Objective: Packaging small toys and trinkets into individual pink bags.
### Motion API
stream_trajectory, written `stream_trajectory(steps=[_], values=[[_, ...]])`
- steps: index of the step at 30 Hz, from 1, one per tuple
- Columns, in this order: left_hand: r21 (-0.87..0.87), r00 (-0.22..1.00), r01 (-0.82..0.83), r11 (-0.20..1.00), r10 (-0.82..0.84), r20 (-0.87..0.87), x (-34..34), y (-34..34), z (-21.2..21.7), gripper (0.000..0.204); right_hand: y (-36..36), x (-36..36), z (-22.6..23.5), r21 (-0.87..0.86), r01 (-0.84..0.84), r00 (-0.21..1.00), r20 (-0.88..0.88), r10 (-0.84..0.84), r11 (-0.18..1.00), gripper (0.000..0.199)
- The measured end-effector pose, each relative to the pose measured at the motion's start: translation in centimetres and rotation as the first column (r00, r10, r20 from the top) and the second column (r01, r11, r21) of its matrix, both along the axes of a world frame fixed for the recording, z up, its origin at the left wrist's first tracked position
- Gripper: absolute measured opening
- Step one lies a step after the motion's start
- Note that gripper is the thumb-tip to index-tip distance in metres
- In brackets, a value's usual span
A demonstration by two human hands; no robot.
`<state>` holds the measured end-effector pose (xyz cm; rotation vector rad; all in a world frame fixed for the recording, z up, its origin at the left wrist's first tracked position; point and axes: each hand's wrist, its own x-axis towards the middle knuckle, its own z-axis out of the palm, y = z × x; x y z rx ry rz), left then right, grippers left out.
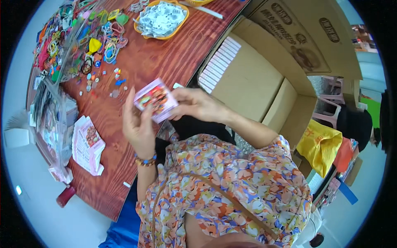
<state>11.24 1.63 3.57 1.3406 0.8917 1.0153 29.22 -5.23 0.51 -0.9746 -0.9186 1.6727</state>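
Between my two hands, above the table's edge, is a small pink box (156,99) with a colourful picture on its face. My left hand (138,124) grips its left side, thumb on the front. From the right, my right hand (196,105) pinches its other side with the fingers. A beaded bracelet circles my left wrist. On the table to the left lies a fanned pile of flat pink-and-white cartons (87,146), one showing a similar picture. A large brown cardboard box (256,76) stands open to the right, with a row of small pale boxes (219,64) along its left inner side.
The reddish wooden table (111,165) bears a heap of colourful small toys and bands (99,45), loose trinkets (118,80), a yellow basket of small packets (161,18) and clear plastic bags of printed cards (56,111). A yellow bag (320,144) hangs at the right.
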Motion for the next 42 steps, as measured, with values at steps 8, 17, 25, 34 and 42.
stream_trajectory(steps=[8, 17, 25, 34, 42], values=[[0.078, 0.979, 0.186, 0.979, -0.178, -0.101, 4.3, 0.3, 0.6, 0.067, -1.7, 3.2, -2.1, -0.084, 0.207, 0.956, -0.193, -0.22, 0.975, 0.044], [0.215, 0.926, 0.347, 0.913, -0.296, -0.234, 6.4, 1.3, -0.3, 0.051, -2.0, 5.4, -3.7, -0.044, 0.233, 0.936, -0.261, -0.237, 0.971, 0.039], [0.011, 0.852, 0.387, 0.922, -0.354, -0.385, 6.5, 1.3, -1.7, 0.083, -7.7, 22.4, -12.2, 0.109, 0.85, 0.368, 0.576, -0.73, 0.515, 0.032], [0.011, 0.915, 0.13, 0.991, -0.116, -0.387, 3.4, 0.7, -1.4, 0.078, 1.5, 33.9, -22.6, -0.012, 0.709, -0.166, 0.969, 0.183, 0.705, 0.03], [0.096, 0.853, -0.038, 0.995, 0.083, -0.516, -1.7, 0.6, -1.2, 0.071, 3.8, 35.2, -30.5, -0.061, 0.423, 0.032, 0.998, 0.053, 0.904, 0.039]])
